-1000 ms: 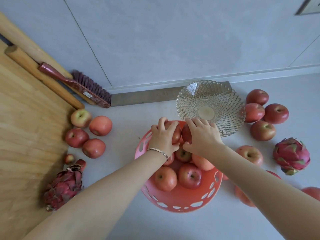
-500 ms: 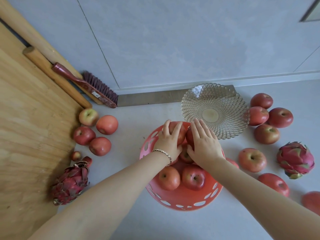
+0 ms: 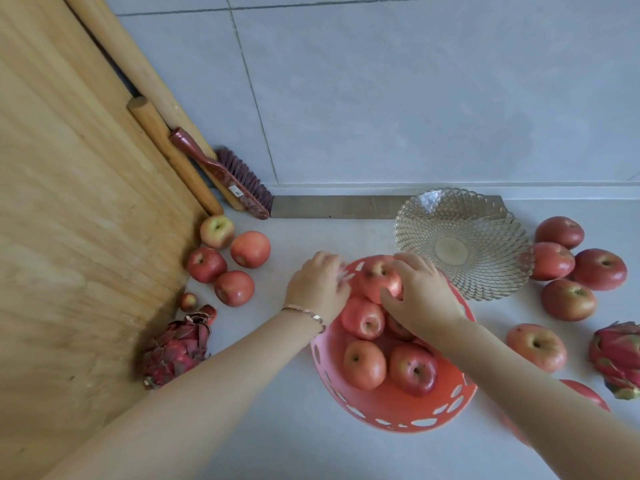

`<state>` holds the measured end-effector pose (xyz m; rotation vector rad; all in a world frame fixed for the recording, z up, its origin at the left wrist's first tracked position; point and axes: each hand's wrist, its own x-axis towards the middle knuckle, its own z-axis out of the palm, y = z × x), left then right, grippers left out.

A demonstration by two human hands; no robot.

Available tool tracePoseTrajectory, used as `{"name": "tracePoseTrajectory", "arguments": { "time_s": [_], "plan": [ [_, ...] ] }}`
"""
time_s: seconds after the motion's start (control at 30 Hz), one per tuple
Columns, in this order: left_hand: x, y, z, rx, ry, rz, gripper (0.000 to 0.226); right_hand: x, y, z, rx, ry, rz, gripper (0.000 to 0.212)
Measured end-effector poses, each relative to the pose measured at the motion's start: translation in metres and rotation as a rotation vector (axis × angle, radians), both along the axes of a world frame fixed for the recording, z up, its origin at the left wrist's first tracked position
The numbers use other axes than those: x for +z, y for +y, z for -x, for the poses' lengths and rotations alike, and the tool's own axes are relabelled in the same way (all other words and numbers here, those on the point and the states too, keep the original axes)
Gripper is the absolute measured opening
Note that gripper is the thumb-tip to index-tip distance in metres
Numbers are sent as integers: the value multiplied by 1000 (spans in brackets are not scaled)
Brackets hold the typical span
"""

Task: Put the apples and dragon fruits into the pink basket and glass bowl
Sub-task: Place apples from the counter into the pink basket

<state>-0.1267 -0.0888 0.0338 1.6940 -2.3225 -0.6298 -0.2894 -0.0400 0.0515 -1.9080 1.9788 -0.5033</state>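
Along the left of the frame stands a wooden board, its edge meeting the pale table, with a brush leaning in the corner. Lower centre sits the pink basket, heaped with apples, its upper right rim just under the edge of the glass bowl. Bare table runs between the basket's left rim and the left apples, and from the basket down to the frame's bottom edge. The left dragon fruit lies against the board; the right dragon fruit is cut by the frame's right edge. The right apples crowd the bowl's right rim. The right hand curls its grip round the top apple at the basket's upper rim. The left hand sits at the basket's upper left rim, blurred, so I cannot tell whether its grip is spread or closed
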Motion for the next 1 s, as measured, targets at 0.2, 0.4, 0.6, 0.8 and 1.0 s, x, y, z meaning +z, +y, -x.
{"name": "tracePoseTrajectory", "arguments": {
  "time_s": [0.2, 0.4, 0.6, 0.8, 1.0],
  "plan": [
    [-31, -10, -102, 302, -373, -132, 57, 6, -20, -46, 19, -357, -147, 28],
    [-63, -35, -131, 449, -325, -284, 72, 0, -29, -75, 159, -270, -237, 27],
    [-59, -48, -138, 529, -84, -312, 68, -16, -96, -125, 314, -97, -308, 45],
    [-23, -67, -148, 508, 8, -184, 66, -47, -178, -197, 507, 283, -286, 83],
    [-20, -83, -166, 502, -17, -169, 70, -79, -191, -212, 593, 439, -276, 72]
  ]
}}
